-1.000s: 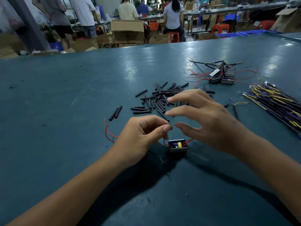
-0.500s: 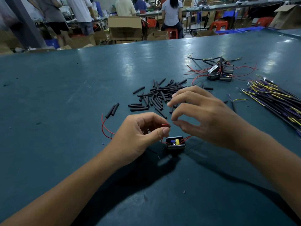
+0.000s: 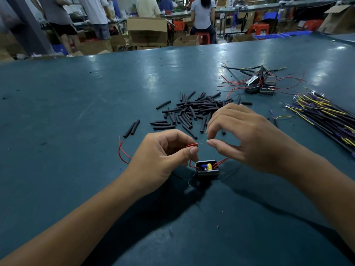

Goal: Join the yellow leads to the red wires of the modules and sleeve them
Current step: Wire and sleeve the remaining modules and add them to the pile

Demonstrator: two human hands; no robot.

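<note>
The left hand (image 3: 163,160) pinches the module's red wire (image 3: 191,145), whose bare tip points toward three o'clock along a near-level axis. The right hand's (image 3: 247,137) grip is curled, thumb and forefinger almost meeting just beside that tip; whether it holds anything cannot be told. The module (image 3: 207,168) sits on the desk (image 3: 76,112) at six o'clock from the tip; the yellow leads (image 3: 326,116) lie at two o'clock, nearer the right hand.

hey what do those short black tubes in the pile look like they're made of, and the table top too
Short black tubes: likely soft plastic or rubbery sleeving, matte, thin-walled; several lie slightly bent or flattened. Table top: looks like a smooth teal mat or coated sheet, semi-glossy; it throws back soft patches of overhead light and shows small scuffs.
</note>
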